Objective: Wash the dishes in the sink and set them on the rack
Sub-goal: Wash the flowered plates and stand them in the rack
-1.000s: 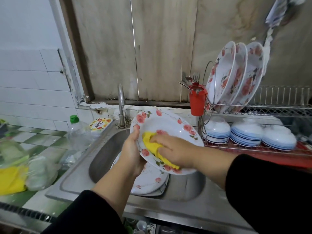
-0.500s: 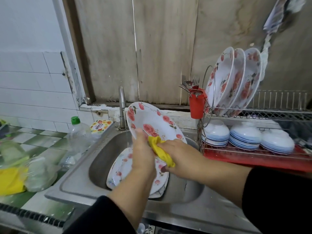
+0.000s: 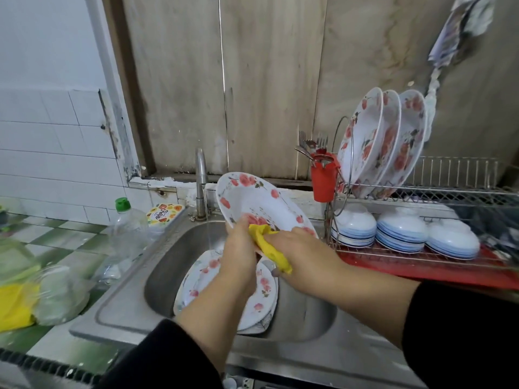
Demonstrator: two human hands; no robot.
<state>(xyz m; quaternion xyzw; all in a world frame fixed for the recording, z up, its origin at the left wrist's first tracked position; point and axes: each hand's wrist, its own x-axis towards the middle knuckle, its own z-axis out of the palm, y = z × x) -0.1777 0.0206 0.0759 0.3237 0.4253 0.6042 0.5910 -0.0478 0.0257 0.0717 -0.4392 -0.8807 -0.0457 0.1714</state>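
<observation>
A floral plate (image 3: 252,200) is held tilted above the steel sink (image 3: 168,256), gripped at its lower rim by the left hand (image 3: 238,252), whose fingers are curled round the edge. A yellow sponge cloth (image 3: 269,247) is clutched in the right hand (image 3: 302,254) and pressed against the plate's lower edge. A thin stream of water is seen falling from the faucet (image 3: 200,175) into the basin, where more floral plates (image 3: 262,299) are stacked under the forearms; their number cannot be told. On the wire dish rack (image 3: 449,189) to the right, three floral plates (image 3: 384,138) are stood on edge in the upper tier, and three stacks of blue-banded bowls (image 3: 401,228) are set upside down on the lower tier, over a red tray (image 3: 449,276). A red cutlery holder (image 3: 323,178), hung on the rack's near end, is filled with forks and spoons. On the tiled counter at left, one clear bottle with a green cap (image 3: 126,228) and one lidded tub (image 3: 164,216) are seen near the sink, with blurred plastic items beside them.
</observation>
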